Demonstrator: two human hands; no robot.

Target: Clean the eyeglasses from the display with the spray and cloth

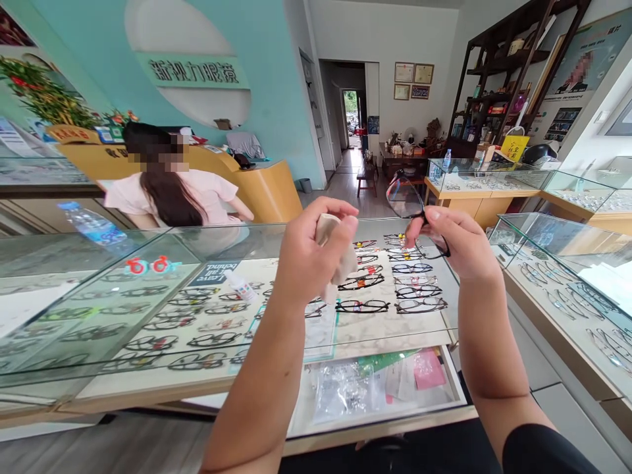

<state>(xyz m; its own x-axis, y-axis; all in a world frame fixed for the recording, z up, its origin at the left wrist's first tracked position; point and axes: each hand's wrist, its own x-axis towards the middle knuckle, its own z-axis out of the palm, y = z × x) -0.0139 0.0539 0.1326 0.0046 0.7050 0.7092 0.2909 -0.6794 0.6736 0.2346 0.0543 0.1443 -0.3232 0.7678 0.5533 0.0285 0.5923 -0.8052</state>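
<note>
Gripping a wadded beige cloth (pixel 345 262) in the left hand (pixel 309 260), pinching black-framed glasses (pixel 405 197) at the bridge with the right hand (pixel 461 249). Both held over the glass surface (pixel 375 342), not touching. Glasses just right of the cloth, long axis slanting up-left. Further back, display frames (pixel 363 306), then a person in pink (pixel 197 191).

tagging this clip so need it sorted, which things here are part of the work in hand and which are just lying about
In hand: left hand holding a small beige cloth; right hand pinching black-rimmed glasses by the frame.
Lying about: rows of spectacle frames inside the glass display counter; clear plastic water bottle on the glass at left.
</note>
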